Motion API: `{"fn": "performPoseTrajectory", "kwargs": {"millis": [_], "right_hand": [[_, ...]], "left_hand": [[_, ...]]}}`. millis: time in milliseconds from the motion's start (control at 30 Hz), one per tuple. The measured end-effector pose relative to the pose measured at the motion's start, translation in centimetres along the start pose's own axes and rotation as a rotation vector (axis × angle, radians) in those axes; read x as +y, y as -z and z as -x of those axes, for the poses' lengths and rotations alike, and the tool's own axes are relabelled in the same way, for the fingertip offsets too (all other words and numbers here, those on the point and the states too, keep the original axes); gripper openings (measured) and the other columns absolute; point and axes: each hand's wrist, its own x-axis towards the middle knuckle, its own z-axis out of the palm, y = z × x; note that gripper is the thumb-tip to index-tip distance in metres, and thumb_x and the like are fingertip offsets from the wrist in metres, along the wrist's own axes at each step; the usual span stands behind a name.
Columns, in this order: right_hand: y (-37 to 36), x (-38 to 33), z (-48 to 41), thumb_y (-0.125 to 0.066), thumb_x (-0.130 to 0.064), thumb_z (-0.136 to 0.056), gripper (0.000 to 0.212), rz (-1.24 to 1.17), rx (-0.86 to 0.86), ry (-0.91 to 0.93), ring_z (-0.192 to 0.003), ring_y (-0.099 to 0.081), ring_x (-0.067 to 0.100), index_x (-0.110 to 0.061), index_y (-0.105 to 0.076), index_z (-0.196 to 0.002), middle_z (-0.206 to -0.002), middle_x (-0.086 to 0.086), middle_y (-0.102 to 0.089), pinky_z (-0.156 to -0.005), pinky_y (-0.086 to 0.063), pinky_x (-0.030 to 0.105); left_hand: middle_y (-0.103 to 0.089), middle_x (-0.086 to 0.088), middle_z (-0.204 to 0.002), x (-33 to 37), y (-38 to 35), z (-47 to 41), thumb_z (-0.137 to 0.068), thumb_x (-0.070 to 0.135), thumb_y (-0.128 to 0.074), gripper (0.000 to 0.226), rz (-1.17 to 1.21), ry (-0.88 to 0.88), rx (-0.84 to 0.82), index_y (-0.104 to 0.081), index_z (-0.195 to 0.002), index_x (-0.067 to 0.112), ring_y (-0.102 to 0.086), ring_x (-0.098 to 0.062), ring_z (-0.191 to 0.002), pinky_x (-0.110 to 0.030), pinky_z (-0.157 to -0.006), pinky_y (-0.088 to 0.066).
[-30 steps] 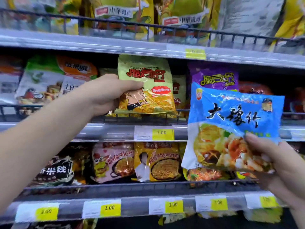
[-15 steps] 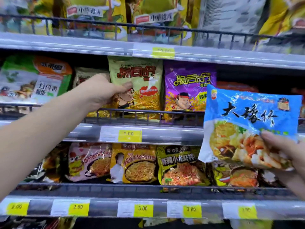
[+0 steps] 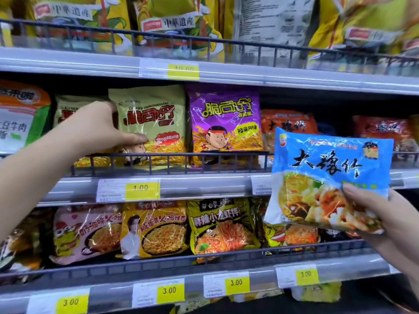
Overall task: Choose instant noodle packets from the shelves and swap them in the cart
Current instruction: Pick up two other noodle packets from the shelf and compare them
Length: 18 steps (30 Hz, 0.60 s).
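- The middle shelf (image 3: 204, 184) holds a row of upright noodle packets behind a dark wire rail (image 3: 226, 154). The left hand (image 3: 97, 130) reaches in over this rail.
- The left hand pinches the pale green packet (image 3: 156, 123) at its left edge. The thumb lies across the front and the fingers are hidden behind.
- The pale green packet stands on the shelf, its bottom behind the rail. It bears red-brown lettering, a cartoon face and yellow noodles along the bottom.
- The right hand (image 3: 385, 223) grips the blue packet (image 3: 328, 177) by its lower right corner, thumb on the front. It holds the packet in the air in front of the shelves, tilted slightly.
- The blue packet carries black characters over a picture of noodles with toppings, and its plastic is crinkled.
- Just right of the left grip stands a purple packet (image 3: 226, 118), touching the pale green one. A twin packet (image 3: 65, 109) to the left is partly covered by the hand.
- Orange packets (image 3: 288, 125) sit behind the top of the blue packet, partly hidden by it.
- Below the left grip, the lower shelf (image 3: 108, 293) carries a pink packet (image 3: 88, 232), a yellow packet (image 3: 158, 230) and a yellow-black packet (image 3: 220, 227).
- Yellow price tags (image 3: 140, 188) line the shelf edges.
- Above both hands, large yellow bags (image 3: 176, 26) fill the top shelf (image 3: 68, 62).
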Motion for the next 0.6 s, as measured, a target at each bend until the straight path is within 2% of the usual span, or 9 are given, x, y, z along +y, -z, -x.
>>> {"fn": "performPoseTrajectory", "kwargs": {"millis": [100,167,233,333,367,400,467,533,600], "right_hand": [[1.6,0.2,0.6,-0.065,-0.018,-0.077,0.02,0.004,-0.027,-0.019,-0.077,-0.078,0.022,-0.023,-0.082,-0.085,-0.099,0.011,-0.079,-0.064,-0.063,0.029],[2.3,0.2,0.6,-0.066,-0.018,-0.077,0.02,0.036,0.037,-0.031,-0.078,-0.077,0.022,-0.02,-0.08,-0.091,-0.102,0.011,-0.079,-0.064,-0.063,0.03],[3.0,0.3,0.9,-0.067,-0.019,-0.078,0.022,0.038,0.053,-0.025,-0.086,-0.077,0.025,-0.021,-0.08,-0.096,-0.107,0.011,-0.078,-0.073,-0.063,0.035],[4.3,0.2,1.1,-0.068,-0.022,-0.079,0.026,0.04,0.124,-0.035,-0.103,-0.073,0.032,-0.022,-0.079,-0.102,-0.115,0.012,-0.076,-0.087,-0.055,0.044],[4.6,0.1,1.1,-0.068,-0.023,-0.078,0.026,0.053,0.139,-0.03,-0.102,-0.074,0.03,-0.021,-0.079,-0.102,-0.115,0.012,-0.076,-0.087,-0.056,0.043],[4.7,-0.1,1.1,-0.069,-0.024,-0.077,0.027,0.056,0.148,-0.032,-0.097,-0.076,0.027,-0.019,-0.079,-0.101,-0.113,0.011,-0.077,-0.085,-0.057,0.04],[5.2,-0.4,1.1,-0.07,-0.024,-0.076,0.029,0.075,0.174,-0.036,-0.087,-0.077,0.02,-0.015,-0.076,-0.103,-0.107,0.009,-0.078,-0.079,-0.06,0.034],[5.7,-0.9,0.8,-0.069,-0.023,-0.077,0.03,0.085,0.202,-0.035,-0.08,-0.077,0.015,-0.012,-0.072,-0.105,-0.1,0.005,-0.079,-0.072,-0.062,0.029],[6.2,-1.6,0.6,-0.07,-0.026,-0.076,0.031,0.119,0.207,-0.029,-0.074,-0.075,0.012,-0.014,-0.072,-0.105,-0.093,0.002,-0.079,-0.063,-0.061,0.025]], "left_hand": [[-0.07,-0.015,-0.097,0.0,-0.6,-0.1,-0.065,0.07,-0.078,0.076,-0.023,-0.028,0.074,-0.065,-0.107,0.008,-0.059,-0.033,-0.086,-0.041,-0.075,-0.052],[-0.072,-0.013,-0.094,-0.3,-1.1,0.1,-0.056,0.083,-0.073,0.087,-0.018,-0.038,0.143,-0.065,-0.106,0.012,-0.063,-0.033,-0.084,-0.042,-0.074,-0.056],[-0.07,-0.009,-0.091,-1.1,-1.4,-0.2,-0.04,0.098,-0.064,0.103,0.015,-0.029,0.221,-0.061,-0.102,0.016,-0.066,-0.031,-0.081,-0.046,-0.07,-0.06],[-0.06,-0.015,-0.105,-3.3,-2.6,-0.7,-0.036,0.097,-0.066,0.114,0.117,-0.031,0.285,-0.048,-0.114,0.016,-0.061,-0.036,-0.092,-0.056,-0.077,-0.058],[-0.056,-0.015,-0.109,-3.7,-3.0,-0.6,-0.04,0.098,-0.064,0.11,0.169,-0.067,0.298,-0.047,-0.12,0.025,-0.059,-0.036,-0.097,-0.058,-0.082,-0.056],[-0.053,-0.013,-0.112,-3.7,-3.2,-0.1,-0.046,0.098,-0.063,0.098,0.23,-0.142,0.325,-0.045,-0.122,0.04,-0.056,-0.035,-0.101,-0.06,-0.087,-0.054],[-0.052,-0.008,-0.113,-2.5,-3.1,1.8,-0.065,0.089,-0.061,0.065,0.301,-0.308,0.375,-0.04,-0.117,0.056,-0.054,-0.03,-0.104,-0.058,-0.092,-0.051],[-0.054,-0.002,-0.114,0.2,-2.6,3.8,-0.076,0.079,-0.062,0.047,0.408,-0.43,0.388,-0.041,-0.113,0.058,-0.056,-0.027,-0.105,-0.055,-0.092,-0.051],[-0.057,0.003,-0.112,2.7,-2.3,5.3,-0.08,0.071,-0.063,0.038,0.499,-0.485,0.35,-0.047,-0.11,0.055,-0.059,-0.021,-0.104,-0.051,-0.08,-0.054]]}}
